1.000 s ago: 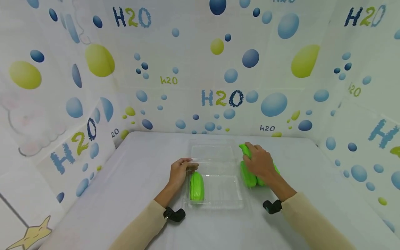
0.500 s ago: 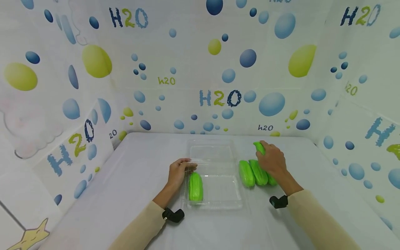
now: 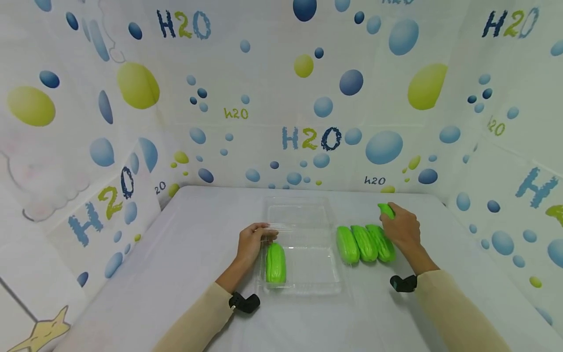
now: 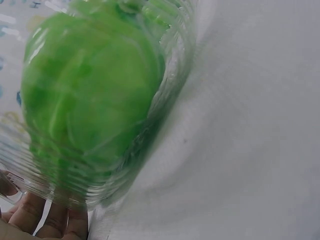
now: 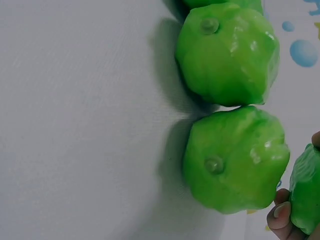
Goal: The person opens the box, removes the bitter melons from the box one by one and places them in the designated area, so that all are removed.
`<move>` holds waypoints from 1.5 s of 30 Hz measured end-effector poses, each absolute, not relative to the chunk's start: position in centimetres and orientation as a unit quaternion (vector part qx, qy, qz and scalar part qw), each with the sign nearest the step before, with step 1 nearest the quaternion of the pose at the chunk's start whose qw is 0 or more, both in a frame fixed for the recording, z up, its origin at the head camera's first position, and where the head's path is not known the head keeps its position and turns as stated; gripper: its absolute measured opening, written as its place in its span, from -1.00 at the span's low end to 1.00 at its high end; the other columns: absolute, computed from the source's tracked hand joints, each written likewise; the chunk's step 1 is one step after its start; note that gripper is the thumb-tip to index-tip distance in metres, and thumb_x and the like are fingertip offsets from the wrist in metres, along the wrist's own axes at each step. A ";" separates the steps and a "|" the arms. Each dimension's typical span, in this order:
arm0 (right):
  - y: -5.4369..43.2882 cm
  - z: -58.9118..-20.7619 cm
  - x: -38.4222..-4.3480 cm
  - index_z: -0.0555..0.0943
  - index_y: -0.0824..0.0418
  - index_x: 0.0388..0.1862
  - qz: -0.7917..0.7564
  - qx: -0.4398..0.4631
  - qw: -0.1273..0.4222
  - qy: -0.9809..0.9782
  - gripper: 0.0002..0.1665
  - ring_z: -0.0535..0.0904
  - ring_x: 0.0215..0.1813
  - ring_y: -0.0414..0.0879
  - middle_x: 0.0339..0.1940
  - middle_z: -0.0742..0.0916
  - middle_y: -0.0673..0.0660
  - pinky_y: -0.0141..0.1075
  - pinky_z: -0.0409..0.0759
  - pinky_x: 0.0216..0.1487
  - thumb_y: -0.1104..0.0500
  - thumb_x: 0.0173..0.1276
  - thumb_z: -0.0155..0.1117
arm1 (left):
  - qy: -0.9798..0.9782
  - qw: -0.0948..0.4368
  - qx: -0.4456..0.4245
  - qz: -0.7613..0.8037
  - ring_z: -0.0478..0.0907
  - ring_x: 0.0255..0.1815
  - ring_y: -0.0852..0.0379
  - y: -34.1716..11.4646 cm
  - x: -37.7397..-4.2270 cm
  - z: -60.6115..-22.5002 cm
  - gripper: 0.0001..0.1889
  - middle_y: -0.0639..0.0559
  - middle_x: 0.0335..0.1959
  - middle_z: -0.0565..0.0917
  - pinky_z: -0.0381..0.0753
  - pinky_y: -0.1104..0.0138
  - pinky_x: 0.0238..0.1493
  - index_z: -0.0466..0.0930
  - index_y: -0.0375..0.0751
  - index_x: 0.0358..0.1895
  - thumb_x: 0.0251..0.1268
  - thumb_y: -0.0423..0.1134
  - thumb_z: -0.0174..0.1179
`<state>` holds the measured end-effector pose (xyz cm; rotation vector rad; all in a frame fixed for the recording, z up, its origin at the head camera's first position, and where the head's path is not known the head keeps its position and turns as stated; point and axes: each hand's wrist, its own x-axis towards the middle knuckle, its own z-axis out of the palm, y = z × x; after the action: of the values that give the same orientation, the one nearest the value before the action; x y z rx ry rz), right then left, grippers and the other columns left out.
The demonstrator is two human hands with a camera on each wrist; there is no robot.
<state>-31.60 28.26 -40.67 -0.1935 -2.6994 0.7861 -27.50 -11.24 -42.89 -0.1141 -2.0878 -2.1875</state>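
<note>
In the head view my right hand grips a ribbed, bright green gourd by its sides, its tapered tip showing past the fingers. Part of that held gourd is at the right edge of the right wrist view. Three similar gourds lie side by side on the table, just left of this hand. My left hand pinches the left edge of an open clear plastic clamshell container near its hinge. One gourd lies lengthwise in the container's near half, against the left wall.
The container's clear lid lies folded back, away from me. A white cloth covers the table. Behind and at both sides stand white curtains printed with blue and green drops.
My right hand has moved right with its gourd, from over the row to beyond its right end, uncovering the three gourds. The left hand and container have stayed put.
</note>
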 end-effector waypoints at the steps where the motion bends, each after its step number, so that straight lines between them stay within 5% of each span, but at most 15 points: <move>1: 28.4 -40.8 -31.6 0.37 0.31 0.50 0.277 -0.071 0.161 -0.945 -0.31 0.49 -0.14 0.19 0.25 0.61 0.43 -0.11 0.35 -0.33 0.06 0.44 0.00 | -0.690 0.058 -0.039 -0.721 0.71 -0.07 -0.33 -11.3 -27.5 -42.9 -0.69 -0.41 -0.11 0.74 0.71 0.15 -0.10 0.49 -0.62 0.12 0.51 -0.44 -0.10; 5: 28.8 -41.3 -31.7 0.37 0.31 0.49 0.281 -0.075 0.156 -0.944 -0.31 0.50 -0.07 0.23 0.28 0.59 0.44 -0.04 0.39 -0.28 0.05 0.45 -0.01 | -0.691 0.059 -0.036 -0.719 0.71 -0.07 -0.31 -11.3 -27.5 -42.7 -0.69 -0.39 -0.12 0.75 0.70 0.18 -0.10 0.50 -0.60 0.11 0.51 -0.44 -0.09; 14: 29.3 -42.0 -31.5 0.34 0.32 0.51 0.295 -0.103 0.137 -0.940 -0.30 0.42 0.33 0.43 0.43 0.47 0.45 0.30 0.40 0.18 0.04 0.46 0.01 | -0.690 0.056 -0.038 -0.721 0.70 -0.06 -0.34 -11.2 -27.7 -42.9 -0.69 -0.42 -0.10 0.74 0.69 0.01 -0.02 0.49 -0.62 0.12 0.51 -0.44 -0.10; 25: 30.6 -43.2 -31.8 0.28 0.29 0.56 0.331 -0.130 0.129 -0.925 -0.28 0.34 0.42 0.45 0.47 0.42 0.45 0.32 0.33 0.30 -0.05 0.55 -0.07 | -0.690 0.056 -0.039 -0.720 0.68 -0.04 -0.37 -11.3 -27.9 -43.0 -0.68 -0.43 -0.09 0.73 0.68 0.02 -0.01 0.49 -0.62 0.13 0.52 -0.44 -0.11; 45: 31.2 -44.1 -30.9 0.23 0.39 0.56 0.358 -0.079 0.071 -0.928 -0.30 0.16 0.52 0.48 0.51 0.33 0.51 0.34 0.21 0.40 0.14 0.50 -0.23 | -0.694 0.055 -0.040 -0.716 0.68 -0.03 -0.37 -11.3 -27.6 -43.1 -0.69 -0.43 -0.09 0.73 0.71 0.19 -0.10 0.49 -0.61 0.12 0.53 -0.43 -0.10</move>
<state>-30.94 31.17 -44.13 -0.2366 -2.7908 1.0755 -27.61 -11.27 -43.11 -0.1204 -2.1075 -2.1748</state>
